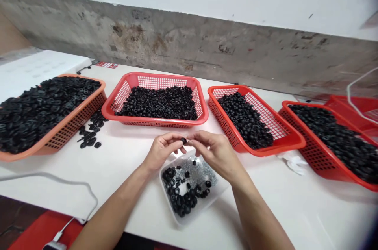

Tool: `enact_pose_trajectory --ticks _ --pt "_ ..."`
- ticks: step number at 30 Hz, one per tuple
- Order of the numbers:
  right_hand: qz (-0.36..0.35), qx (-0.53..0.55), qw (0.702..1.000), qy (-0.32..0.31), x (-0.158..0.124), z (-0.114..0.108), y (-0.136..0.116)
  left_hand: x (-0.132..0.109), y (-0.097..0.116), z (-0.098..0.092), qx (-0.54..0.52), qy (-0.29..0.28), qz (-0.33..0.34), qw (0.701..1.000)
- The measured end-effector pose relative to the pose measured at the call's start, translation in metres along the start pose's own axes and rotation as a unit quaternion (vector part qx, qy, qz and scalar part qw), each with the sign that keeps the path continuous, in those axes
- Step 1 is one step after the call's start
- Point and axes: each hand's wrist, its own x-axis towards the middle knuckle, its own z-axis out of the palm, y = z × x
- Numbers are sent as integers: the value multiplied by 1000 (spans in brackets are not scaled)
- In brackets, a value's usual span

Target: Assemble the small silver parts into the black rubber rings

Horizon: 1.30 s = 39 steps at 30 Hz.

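My left hand [167, 148] pinches a small round black part [183, 140] between thumb and fingers. Against the part's right side, the thumb and fingertips of my right hand [211, 148] are closed in a pinch; whatever sits between them is too small to name. Both hands are above a clear plastic box [203, 207]. Inside it, black ring-like and cylindrical pieces [184, 202] lie at the left and front, and a mass of tiny shiny metal pieces [197, 171] lies toward the back, partly hidden by my right hand.
Behind my hands stands a red basket [156, 121] of small black parts. Two more red baskets [256, 151] [327, 169] hold black parts at right. An orange basket [67, 126] of flat black pieces is at left, with loose pieces [88, 137] beside it. A cable [59, 179] crosses the table's left front.
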Motion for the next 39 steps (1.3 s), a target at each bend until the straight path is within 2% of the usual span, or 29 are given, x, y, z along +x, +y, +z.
enact_pose_trajectory --ticks 3,5,10,17,22,27,31,33,34,37,39 --pt "1 68 994 91 2 5 2 0 3 -2 -47 6 -18 999" --pt "-11 111 987 117 2 12 1 -1 5 -2 -69 -1 -31 997" --pt "-19 144 984 103 2 30 -5 -3 8 -1 -107 -23 -39 993" --pt "-64 50 992 99 1 35 -1 -2 3 -2 -125 -26 -52 990" --pt "-83 23 990 113 0 37 2 -1 2 -1 -151 -24 -56 987" --pt "-81 -13 994 75 1 28 1 -1 4 0 -170 -23 -66 983" --pt "-76 -88 990 81 0 5 0 0 4 -2 -176 2 -61 982" --pt "-37 -184 981 46 -3 -7 1 0 5 -3 -166 16 -56 984" --pt "-12 -243 970 1 -4 -12 1 0 6 -3 -163 18 -55 985" --pt "57 -397 900 -172 -7 -14 6 -1 7 -3 -174 10 -59 983" --pt "69 -447 864 -219 -7 -6 10 -2 9 -2 -187 -2 -61 980"
